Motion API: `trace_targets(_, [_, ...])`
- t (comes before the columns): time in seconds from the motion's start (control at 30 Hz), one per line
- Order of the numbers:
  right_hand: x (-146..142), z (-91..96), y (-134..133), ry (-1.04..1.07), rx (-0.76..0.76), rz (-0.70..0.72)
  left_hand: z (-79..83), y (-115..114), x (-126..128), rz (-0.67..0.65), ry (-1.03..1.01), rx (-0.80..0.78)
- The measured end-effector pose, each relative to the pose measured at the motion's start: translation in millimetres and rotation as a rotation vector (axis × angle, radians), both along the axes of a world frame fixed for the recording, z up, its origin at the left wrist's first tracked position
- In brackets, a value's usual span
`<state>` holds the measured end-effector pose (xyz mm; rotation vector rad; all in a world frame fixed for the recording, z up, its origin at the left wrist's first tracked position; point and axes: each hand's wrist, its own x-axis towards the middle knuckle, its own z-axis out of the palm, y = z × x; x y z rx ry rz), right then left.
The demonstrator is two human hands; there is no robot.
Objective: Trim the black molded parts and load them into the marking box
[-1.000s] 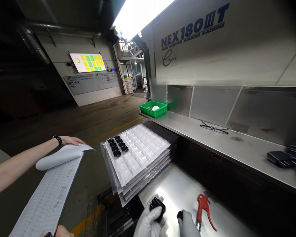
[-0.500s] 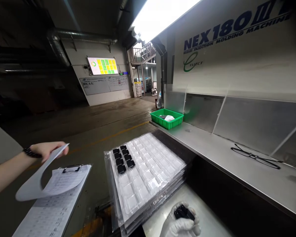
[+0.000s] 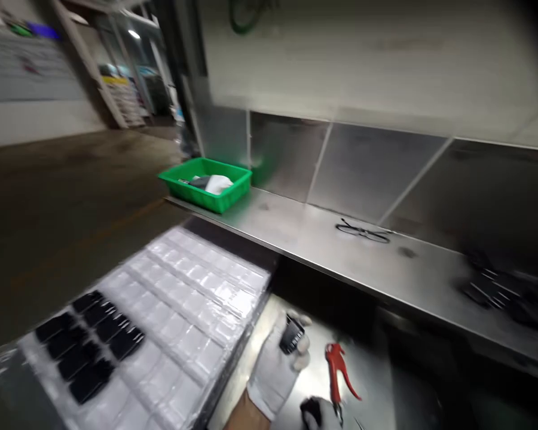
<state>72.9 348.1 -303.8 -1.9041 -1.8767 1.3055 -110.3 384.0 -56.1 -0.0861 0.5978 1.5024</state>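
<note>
My left hand (image 3: 280, 358), in a white glove, is closed on a small black plastic part (image 3: 291, 335) held over the lower steel surface, just right of the tray stack. Only a gloved sliver of my right hand (image 3: 320, 414) shows at the bottom edge, closed on another small black part (image 3: 311, 409). The clear blister tray (image 3: 179, 310) on top of the stack holds several black parts (image 3: 89, 340) in its near-left pockets. A red air blow gun (image 3: 336, 367) lies on the steel beside my right hand.
A steel shelf (image 3: 332, 251) runs behind and above the hands. On it stand a green bin (image 3: 206, 182) with a white cloth, a pair of glasses (image 3: 363, 232) and dark parts (image 3: 497, 289) at the right. Open concrete floor (image 3: 49, 197) lies to the left.
The view has swung down and right with motion blur. The other person's arm and clipboard have left the view. My left hand has risen with its part; the right hand and blow gun show again.
</note>
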Motion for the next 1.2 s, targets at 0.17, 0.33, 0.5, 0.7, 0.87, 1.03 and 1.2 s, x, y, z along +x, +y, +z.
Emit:
trace_targets(0.17, [12.0, -13.2, -19.8, -0.11, -0.071, -0.084, 5.3, 11.1, 2.2, -0.125, 0.013, 0.06])
trace_targets(0.33, [4.7, -4.8, -5.5, -0.13, -0.078, -0.028, 16.6, -7.5, 21.2, -0.148, 0.171, 0.035])
trace_targets(0.5, [9.3, 4.1, 3.0, -0.138, -0.072, 0.038, 33.4, -33.1, 41.2, -0.072, 0.303, 0.032])
trace_targets(0.7, [14.1, 2.1, 10.7, -0.103, -0.083, 0.11, 42.4, -56.6, 56.4, 0.006, 0.325, 0.051])
trace_targets(0.87, [18.8, 4.1, 12.4, -0.026, -0.1, 0.113, 45.3, -68.7, 65.2, 0.016, 0.294, 0.035])
trace_targets(1.03, [14.0, 17.4, 14.2, 0.131, -0.153, 0.01, 52.3, -72.1, 72.0, 0.055, 0.145, -0.098])
trace_targets(1.2, [17.6, 82.2, 10.1, 0.554, -0.325, -0.173, 52.3, -73.3, 66.3, 0.053, 0.282, -0.171])
